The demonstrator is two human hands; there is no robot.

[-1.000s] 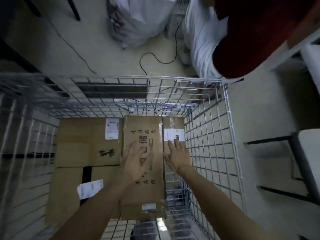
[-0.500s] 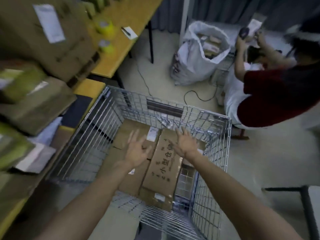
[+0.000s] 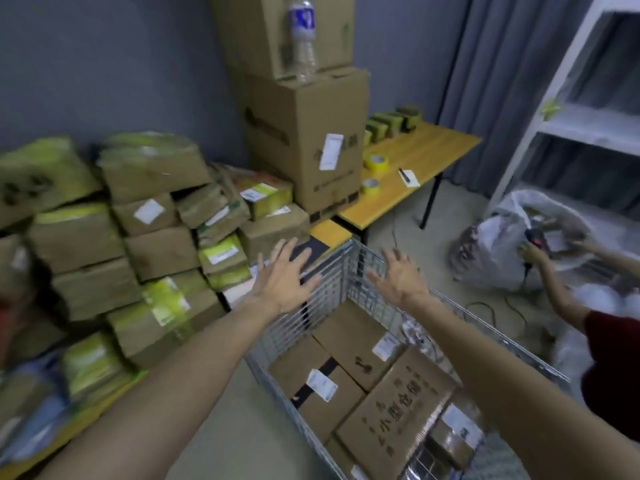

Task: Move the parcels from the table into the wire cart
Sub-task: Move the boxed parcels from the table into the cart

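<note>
Far left: the parcels [image 3: 145,237], brown cartons with green tape, are piled several layers high against the grey wall. Most lie flat, with long axes roughly across the view. Blur hides their labels. Just right of the pile, two tall cartons [image 3: 304,143] stand one on the other, with a water bottle [image 3: 303,36] upright against the upper one. Tape rolls [image 3: 376,162] lie on the yellow table [image 3: 426,150] beyond.

The wire cart [image 3: 332,282] stands beside the table; its left mesh wall lies between the pile and the cart floor.

Left hand [image 3: 287,275]: palm down, fingers straight and spread, holding nothing, above the cart's left wall and near the pile. Right hand [image 3: 398,275]: same pose, empty, over the cart's far corner. Both forearms are extended forward.

Inside the cart, labelled cartons [image 3: 346,344] lie flat on the floor, touching each other. To their right, a long printed carton [image 3: 398,417] lies flat, its long axis parallel to the cart's side walls. A small parcel [image 3: 450,441] sits between it and the right wall.

Far right: a white sack [image 3: 498,244] on the floor, a second person's hand [image 3: 533,254] at it, and a white shelf unit [image 3: 571,123] behind
</note>
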